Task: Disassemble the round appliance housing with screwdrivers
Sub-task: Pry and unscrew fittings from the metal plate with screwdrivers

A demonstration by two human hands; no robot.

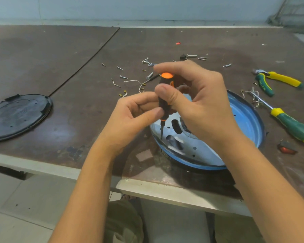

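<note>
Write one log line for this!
tool: screwdriver | hands: left hand, right hand grip it | tip: on blue housing | black cover: apart

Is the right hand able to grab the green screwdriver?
Probably yes: the green screwdriver lies near the right hand, its handle bare, nothing between them. But that hand holds the orange-black screwdriver, so it must let go first.

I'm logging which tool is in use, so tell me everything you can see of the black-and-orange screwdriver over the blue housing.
The black-and-orange screwdriver stands nearly upright, tip down. Its handle looks like black rubbery plastic with an orange end cap and an orange collar above a short dark metal shaft. The right hand pinches the upper handle; the left hand pinches it lower. The tip meets the pale inner plate of the round blue appliance housing near its left edge; no screw is discernible there.
</note>
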